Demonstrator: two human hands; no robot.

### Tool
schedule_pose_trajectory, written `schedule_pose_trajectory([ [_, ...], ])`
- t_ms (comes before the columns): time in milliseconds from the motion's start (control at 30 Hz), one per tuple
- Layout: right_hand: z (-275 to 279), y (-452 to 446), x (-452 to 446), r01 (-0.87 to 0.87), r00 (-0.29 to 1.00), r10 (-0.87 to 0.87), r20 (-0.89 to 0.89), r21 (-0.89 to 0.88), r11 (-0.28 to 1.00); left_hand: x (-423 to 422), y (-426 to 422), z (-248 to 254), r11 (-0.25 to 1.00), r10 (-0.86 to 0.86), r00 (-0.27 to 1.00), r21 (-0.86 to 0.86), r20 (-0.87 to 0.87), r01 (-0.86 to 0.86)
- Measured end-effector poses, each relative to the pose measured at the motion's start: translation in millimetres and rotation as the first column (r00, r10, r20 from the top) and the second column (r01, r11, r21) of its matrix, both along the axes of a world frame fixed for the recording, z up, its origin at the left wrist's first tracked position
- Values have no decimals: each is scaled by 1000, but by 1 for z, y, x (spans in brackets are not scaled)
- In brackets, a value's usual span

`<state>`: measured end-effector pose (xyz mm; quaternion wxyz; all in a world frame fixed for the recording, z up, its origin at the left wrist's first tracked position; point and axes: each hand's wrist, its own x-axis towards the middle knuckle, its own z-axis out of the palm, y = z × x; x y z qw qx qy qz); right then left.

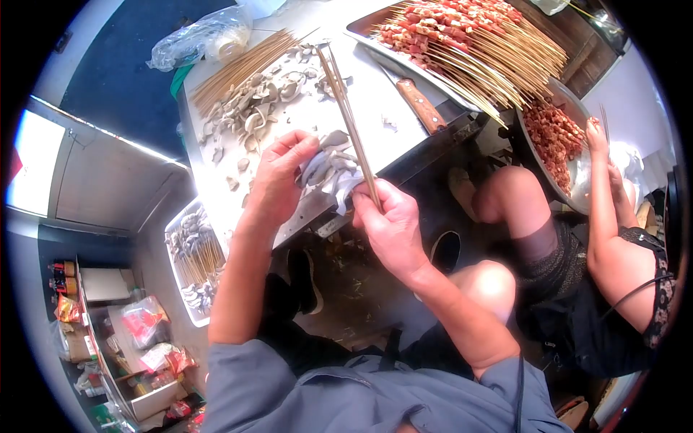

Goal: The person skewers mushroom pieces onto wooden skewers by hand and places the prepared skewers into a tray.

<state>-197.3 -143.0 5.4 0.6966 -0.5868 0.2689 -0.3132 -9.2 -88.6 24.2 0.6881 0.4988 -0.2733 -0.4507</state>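
Note:
My right hand (392, 224) is closed around a few thin wooden skewers (350, 119) that point up and away over the table edge. Beside them hang grey-white pieces that look like oyster mushroom (336, 169), bunched between my two hands. With thumb and fingers pinched together, my left hand (283, 169) grips the left end of this bunch. How the pieces sit on the skewers is partly hidden by my fingers. Loose mushroom pieces (260, 105) are scattered on the white table (364, 79), next to a pile of bare skewers (224, 79).
A wooden-handled knife (420, 105) lies near the table's right edge. Beyond it, a tray (361, 27) holds many meat skewers. At right, a co-worker's hand (598, 137) is over a bowl of diced meat (552, 137). A white tray (173, 249) of mushroom skewers stands lower left.

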Motion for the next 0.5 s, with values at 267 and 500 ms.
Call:
schedule_pose_trajectory([
  [267, -4, -1, -1, 22, 1000, -22, 17, -16, 1000, -22, -1, -6, 999, 46, 998, -5, -50, -47],
  [500, -12, -1, -3, 72, 997, -71, 11, -51, 996, -33, -1, -13, 1000, 18, 998, -17, -62, -20],
])
